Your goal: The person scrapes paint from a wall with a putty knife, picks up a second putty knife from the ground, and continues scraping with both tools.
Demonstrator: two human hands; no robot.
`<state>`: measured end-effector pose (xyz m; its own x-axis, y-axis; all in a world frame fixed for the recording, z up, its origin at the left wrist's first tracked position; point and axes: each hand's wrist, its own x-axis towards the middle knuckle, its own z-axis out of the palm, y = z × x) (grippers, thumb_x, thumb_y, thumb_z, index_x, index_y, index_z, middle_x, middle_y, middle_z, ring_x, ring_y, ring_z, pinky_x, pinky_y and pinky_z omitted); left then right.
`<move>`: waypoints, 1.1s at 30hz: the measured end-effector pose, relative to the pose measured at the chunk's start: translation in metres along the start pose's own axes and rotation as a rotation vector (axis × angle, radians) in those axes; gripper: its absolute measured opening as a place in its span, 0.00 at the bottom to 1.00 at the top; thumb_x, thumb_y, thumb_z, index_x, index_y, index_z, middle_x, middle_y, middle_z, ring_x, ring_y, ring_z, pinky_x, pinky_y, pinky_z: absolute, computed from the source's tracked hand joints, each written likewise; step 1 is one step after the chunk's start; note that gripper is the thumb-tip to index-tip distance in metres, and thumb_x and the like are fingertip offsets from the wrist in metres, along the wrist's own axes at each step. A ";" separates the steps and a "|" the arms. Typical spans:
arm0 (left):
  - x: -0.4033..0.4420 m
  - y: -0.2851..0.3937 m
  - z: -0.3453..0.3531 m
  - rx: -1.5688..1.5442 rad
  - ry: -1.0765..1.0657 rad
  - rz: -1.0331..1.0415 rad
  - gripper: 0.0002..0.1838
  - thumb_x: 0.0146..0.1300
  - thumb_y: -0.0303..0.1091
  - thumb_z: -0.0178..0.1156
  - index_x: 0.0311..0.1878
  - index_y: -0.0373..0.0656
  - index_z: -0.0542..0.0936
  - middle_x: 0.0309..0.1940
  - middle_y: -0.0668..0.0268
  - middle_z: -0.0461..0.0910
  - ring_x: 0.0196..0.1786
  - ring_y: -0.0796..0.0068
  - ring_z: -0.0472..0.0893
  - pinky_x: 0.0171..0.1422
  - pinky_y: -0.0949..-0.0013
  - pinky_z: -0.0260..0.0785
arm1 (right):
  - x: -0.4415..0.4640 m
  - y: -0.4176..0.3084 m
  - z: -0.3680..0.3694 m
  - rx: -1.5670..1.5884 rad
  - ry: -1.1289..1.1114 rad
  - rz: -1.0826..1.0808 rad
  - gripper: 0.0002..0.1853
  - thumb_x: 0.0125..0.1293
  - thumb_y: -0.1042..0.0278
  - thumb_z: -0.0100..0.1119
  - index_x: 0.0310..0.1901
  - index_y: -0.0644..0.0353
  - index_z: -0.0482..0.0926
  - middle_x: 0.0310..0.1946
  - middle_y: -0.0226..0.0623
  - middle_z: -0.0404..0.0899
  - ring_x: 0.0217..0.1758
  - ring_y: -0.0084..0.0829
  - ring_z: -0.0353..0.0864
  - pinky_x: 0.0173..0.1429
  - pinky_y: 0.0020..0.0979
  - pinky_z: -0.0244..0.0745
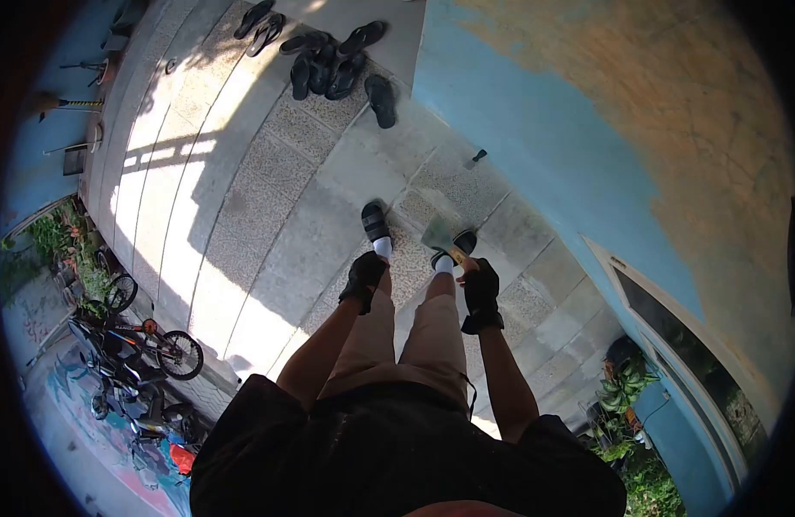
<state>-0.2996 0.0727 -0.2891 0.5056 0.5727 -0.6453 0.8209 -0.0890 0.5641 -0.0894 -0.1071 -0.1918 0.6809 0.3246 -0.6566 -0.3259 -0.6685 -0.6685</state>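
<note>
In the head view, my right hand (481,289), in a black fingerless glove, is closed around the wooden handle of a scraper (437,235). Its broad, flat greyish blade points forward, above the paving and near my right foot. My left hand (364,280), also gloved in black, hangs in front of my left leg. Its fingers are curled in, and nothing shows in them. To the right rises a wall (535,129) with light blue paint and a large brown, worn patch.
Several dark sandals (329,69) lie on the paving ahead. A small black object (477,157) lies near the wall's foot. A window (682,345) and plants (626,388) are at right. A bicycle (180,355) and a motorbike (135,388) stand at left.
</note>
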 end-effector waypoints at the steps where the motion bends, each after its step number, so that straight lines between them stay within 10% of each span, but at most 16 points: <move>1: 0.004 -0.007 0.011 -0.001 -0.025 -0.024 0.11 0.57 0.39 0.59 0.33 0.41 0.81 0.33 0.54 0.80 0.42 0.55 0.81 0.45 0.59 0.72 | 0.025 0.013 0.011 -0.009 0.045 0.007 0.14 0.66 0.60 0.54 0.41 0.63 0.79 0.26 0.36 0.81 0.25 0.26 0.82 0.30 0.26 0.77; 8: 0.086 -0.101 0.099 -0.009 -0.280 -0.391 0.21 0.62 0.52 0.54 0.48 0.46 0.80 0.46 0.53 0.82 0.51 0.51 0.80 0.53 0.56 0.71 | 0.281 0.128 0.079 -0.414 0.345 -0.157 0.16 0.62 0.55 0.58 0.35 0.62 0.81 0.30 0.46 0.82 0.35 0.45 0.83 0.42 0.39 0.74; 18: 0.313 -0.203 0.184 0.225 -0.423 0.258 0.20 0.66 0.49 0.56 0.53 0.47 0.77 0.45 0.56 0.80 0.49 0.53 0.80 0.55 0.60 0.70 | 0.485 0.179 0.113 -0.769 0.174 -0.305 0.18 0.60 0.53 0.53 0.41 0.59 0.81 0.37 0.52 0.83 0.44 0.53 0.82 0.54 0.46 0.75; 21: 0.361 -0.169 0.160 0.429 -0.301 0.508 0.12 0.72 0.38 0.47 0.53 0.46 0.74 0.43 0.55 0.76 0.47 0.51 0.79 0.54 0.57 0.71 | 0.504 0.173 0.118 -0.801 0.020 -0.360 0.26 0.62 0.44 0.55 0.53 0.57 0.79 0.51 0.60 0.78 0.57 0.55 0.76 0.59 0.49 0.72; 23: 0.377 -0.165 0.150 0.501 -0.135 0.638 0.20 0.69 0.45 0.52 0.55 0.42 0.77 0.51 0.60 0.81 0.54 0.64 0.79 0.57 0.65 0.68 | 0.511 0.170 0.122 -0.687 -0.040 -0.165 0.28 0.62 0.59 0.52 0.65 0.55 0.70 0.63 0.53 0.71 0.66 0.50 0.68 0.69 0.42 0.65; 24: 0.381 -0.150 0.149 0.242 -0.270 0.177 0.19 0.70 0.43 0.51 0.57 0.42 0.77 0.50 0.61 0.80 0.55 0.65 0.78 0.59 0.66 0.67 | 0.517 0.172 0.126 -0.769 -0.023 -0.254 0.28 0.63 0.59 0.51 0.65 0.58 0.70 0.63 0.53 0.71 0.66 0.50 0.68 0.69 0.44 0.64; 33: 0.343 -0.225 0.191 0.130 -0.142 0.036 0.25 0.67 0.54 0.52 0.59 0.47 0.76 0.55 0.54 0.79 0.61 0.56 0.76 0.59 0.59 0.71 | 0.549 0.173 0.128 -0.917 -0.066 -0.312 0.30 0.67 0.55 0.50 0.70 0.56 0.64 0.71 0.46 0.61 0.75 0.44 0.56 0.77 0.42 0.52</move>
<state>-0.2599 0.1334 -0.7356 0.5600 0.4472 -0.6974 0.8244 -0.2174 0.5226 0.1439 0.0410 -0.7124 0.6025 0.5937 -0.5333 0.5199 -0.7990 -0.3021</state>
